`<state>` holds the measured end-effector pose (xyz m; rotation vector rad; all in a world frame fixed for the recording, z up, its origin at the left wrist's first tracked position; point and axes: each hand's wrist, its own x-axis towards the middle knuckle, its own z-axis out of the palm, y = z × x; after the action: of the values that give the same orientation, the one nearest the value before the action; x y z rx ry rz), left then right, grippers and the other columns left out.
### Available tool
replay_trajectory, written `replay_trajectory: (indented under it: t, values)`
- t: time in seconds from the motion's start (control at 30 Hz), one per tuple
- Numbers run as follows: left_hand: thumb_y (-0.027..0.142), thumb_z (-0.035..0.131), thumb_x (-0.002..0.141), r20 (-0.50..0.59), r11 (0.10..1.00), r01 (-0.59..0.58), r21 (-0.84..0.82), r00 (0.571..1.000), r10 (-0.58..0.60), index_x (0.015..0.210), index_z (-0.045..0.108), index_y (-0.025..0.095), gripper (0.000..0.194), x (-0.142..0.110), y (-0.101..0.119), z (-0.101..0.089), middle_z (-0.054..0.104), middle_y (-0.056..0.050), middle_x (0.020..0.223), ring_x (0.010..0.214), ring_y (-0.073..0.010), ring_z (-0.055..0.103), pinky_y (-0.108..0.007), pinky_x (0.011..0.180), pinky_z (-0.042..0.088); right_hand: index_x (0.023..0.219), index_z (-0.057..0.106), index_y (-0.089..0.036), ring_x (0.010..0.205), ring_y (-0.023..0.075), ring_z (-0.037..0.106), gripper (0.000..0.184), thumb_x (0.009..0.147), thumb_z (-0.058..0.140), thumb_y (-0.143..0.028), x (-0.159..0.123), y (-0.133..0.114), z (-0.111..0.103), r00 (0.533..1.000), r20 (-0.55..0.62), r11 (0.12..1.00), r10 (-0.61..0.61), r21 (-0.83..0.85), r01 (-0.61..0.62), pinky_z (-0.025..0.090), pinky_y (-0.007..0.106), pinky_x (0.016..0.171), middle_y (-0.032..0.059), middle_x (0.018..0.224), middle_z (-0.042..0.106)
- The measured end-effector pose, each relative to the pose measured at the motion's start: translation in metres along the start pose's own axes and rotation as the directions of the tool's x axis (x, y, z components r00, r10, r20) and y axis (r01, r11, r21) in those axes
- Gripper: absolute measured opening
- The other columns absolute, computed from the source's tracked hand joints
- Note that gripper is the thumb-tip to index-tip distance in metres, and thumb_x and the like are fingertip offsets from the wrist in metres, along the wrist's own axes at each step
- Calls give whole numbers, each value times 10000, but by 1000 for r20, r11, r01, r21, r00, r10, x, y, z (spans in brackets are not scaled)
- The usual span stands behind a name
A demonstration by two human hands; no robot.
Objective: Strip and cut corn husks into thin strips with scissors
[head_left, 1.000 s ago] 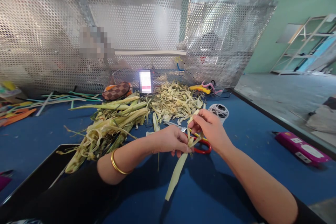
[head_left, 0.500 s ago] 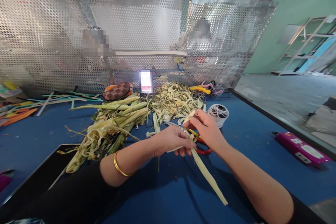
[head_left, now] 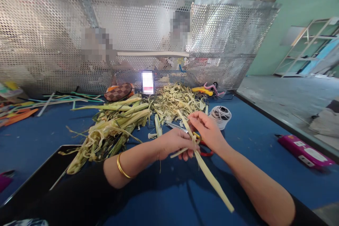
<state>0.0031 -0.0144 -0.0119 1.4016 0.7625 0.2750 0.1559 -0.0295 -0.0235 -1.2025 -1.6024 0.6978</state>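
Leaf strip (head_left: 212, 180): long axis diagonal, free end pointing near-right above the blue tabletop (head_left: 172, 197), other end far-left. Left hand (head_left: 174, 143) fingers pinch it mid-length; right hand (head_left: 209, 130) fingers pinch its far part. Beyond: scissors (head_left: 202, 146), husk pile (head_left: 119, 120).

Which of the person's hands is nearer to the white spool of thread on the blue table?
Right. The right hand is just left of the white spool of thread; the left hand lies farther left, beyond it.

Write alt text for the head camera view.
Two bare hands, left hand and right hand, hold a pale leaf strip above a blue table. Behind lie red-handled scissors, a husk pile and a string spool.
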Motion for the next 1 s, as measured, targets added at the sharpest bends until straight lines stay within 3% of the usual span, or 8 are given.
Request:
replay_trajectory:
  t: [0.17, 0.33, 0.47, 0.57, 0.63, 0.73, 0.87, 1.0]
  values:
    - [277, 656, 655, -107, 994, -39, -98, 994, 28, 674, 707, 136, 151, 4, 3, -12, 597, 1, 506, 423, -78, 498, -200, 434, 392, 764, 554, -207, 627, 153, 550, 249, 897, 429, -376, 7, 5, -15, 989, 138, 913, -53, -395, 104, 400, 267, 602, -4, 640, 589]
    - [262, 680, 634, -72, 993, -9, -117, 997, 0, 624, 686, 119, 144, 5, 0, -13, 617, -20, 517, 426, -87, 517, -216, 454, 417, 755, 566, -202, 622, 158, 554, 115, 828, 486, -242, 9, 14, -12, 983, 186, 889, 15, -451, 72, 395, 267, 594, -7, 653, 615]
    - [294, 722, 612, -122, 986, -11, -165, 993, -10, 638, 684, 109, 191, 6, 0, -14, 642, -30, 558, 472, -102, 557, -218, 472, 430, 799, 608, -206, 704, 193, 589, 151, 859, 491, -279, 6, 6, -17, 993, -17, 854, -120, -511, 94, 422, 314, 654, 40, 766, 659]
    - [318, 738, 611, -215, 973, -32, -227, 976, -18, 656, 684, 110, 220, 9, -2, -16, 659, -34, 596, 516, -107, 582, -213, 493, 436, 836, 633, -221, 806, 202, 598, 154, 886, 498, -274, -2, -12, -22, 867, -104, 743, -488, -570, 350, 418, 347, 774, 60, 844, 664]
    - [310, 748, 595, -290, 964, -61, -258, 957, -17, 628, 666, 114, 215, 11, -3, -16, 647, -26, 580, 517, -105, 574, -216, 511, 440, 827, 646, -222, 750, 179, 581, 141, 885, 520, -247, -8, -22, -21, 762, 113, 567, -638, -601, 563, 400, 345, 780, 41, 788, 656]
    - [289, 769, 555, -395, 955, -115, -273, 918, -2, 547, 610, 117, 235, 14, -5, -14, 564, 16, 490, 452, -69, 489, -192, 463, 374, 928, 654, -192, 713, 168, 542, 186, 907, 470, -199, -14, -24, -9, 652, 485, 317, -584, -603, 732, 374, 341, 749, 44, 782, 642]
    - [291, 779, 541, -446, 950, -121, -289, 895, -21, 491, 547, 124, 290, 13, -3, -11, 481, 48, 449, 429, -45, 413, -176, 416, 257, 893, 645, -159, 712, 176, 514, 280, 924, 370, -118, -14, -11, 9, 620, 589, 119, -519, -668, 735, 353, 332, 710, 60, 758, 612]
    - [336, 808, 518, -379, 938, -112, -327, 925, -22, 559, 608, 119, 298, 9, 2, -13, 518, 41, 493, 477, -59, 454, -192, 483, 342, 846, 635, -136, 699, 173, 537, 255, 920, 392, -111, -13, -2, 12, 622, 477, 154, -622, -704, 694, 366, 330, 713, 67, 746, 633]
